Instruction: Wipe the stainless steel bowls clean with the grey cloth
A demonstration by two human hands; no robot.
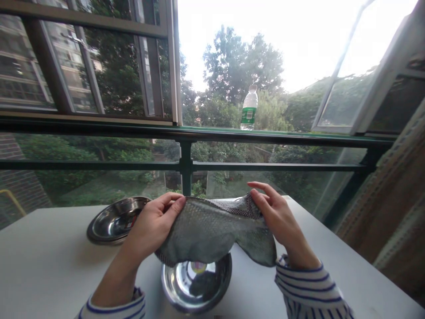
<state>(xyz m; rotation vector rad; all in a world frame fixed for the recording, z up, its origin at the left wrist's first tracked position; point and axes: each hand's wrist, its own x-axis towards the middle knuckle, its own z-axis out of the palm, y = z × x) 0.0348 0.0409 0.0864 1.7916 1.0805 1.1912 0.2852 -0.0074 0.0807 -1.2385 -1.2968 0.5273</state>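
Note:
A floppy grey-green piece with a scale-like pattern (202,230) hangs stretched between my two hands above the table. It looks like cloth, with rounded lower lobes and a dark checked edge; its exact kind is unclear. My left hand (157,221) pinches its upper left edge between thumb and fingers. My right hand (277,212) grips the upper right end, the index finger raised. Directly below is a shiny steel bowl (175,292), partly hidden by the piece. A yellowish sticker (198,266) and a dark patch, perhaps a reflection, show inside the bowl.
A second steel bowl (102,223), wider, stands beyond my left hand on the white table (49,261). A plastic bottle with a green label (249,108) is upright by the dark green railing (285,138). Windows are behind it, and a curtain (388,212) hangs at right.

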